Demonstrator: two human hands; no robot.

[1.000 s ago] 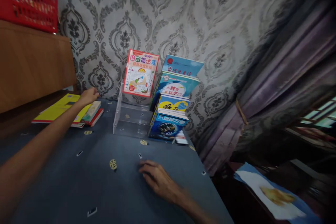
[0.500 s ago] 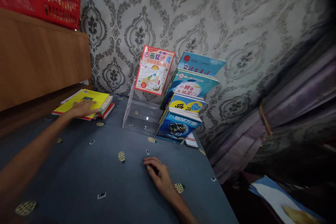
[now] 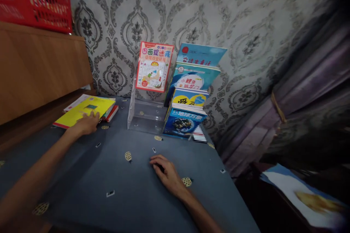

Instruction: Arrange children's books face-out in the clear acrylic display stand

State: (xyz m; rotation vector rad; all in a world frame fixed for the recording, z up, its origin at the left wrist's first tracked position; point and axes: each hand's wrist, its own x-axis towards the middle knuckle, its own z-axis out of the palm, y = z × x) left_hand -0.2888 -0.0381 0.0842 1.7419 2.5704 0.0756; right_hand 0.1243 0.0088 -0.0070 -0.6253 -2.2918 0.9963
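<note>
My left hand (image 3: pixel 86 123) is on the near edge of a yellow book (image 3: pixel 95 106), which tops a small stack at the left of the table; the thumb side is hidden. My right hand (image 3: pixel 165 171) rests on the dark tablecloth (image 3: pixel 142 196), fingers loosely curled and apart, holding nothing. Behind it stands a clear stepped rack (image 3: pixel 132 113). A red-bordered book (image 3: pixel 154 67) leans in its upper left part. Blue books, among them one with a globe (image 3: pixel 183 122), stand in tiers on its right side.
A red basket (image 3: pixel 35 2) sits on a wooden cabinet (image 3: pixel 43 69) at the left. Patterned wallpaper rises behind the rack. On the right are a tied purple curtain (image 3: pixel 254 134) and a blue and white item (image 3: pixel 295 193) beyond the table's edge.
My left hand has shifted from the middle of the yellow book to its near edge, and the book sits slightly turned. The view has tilted a little; my right hand keeps its pose.
</note>
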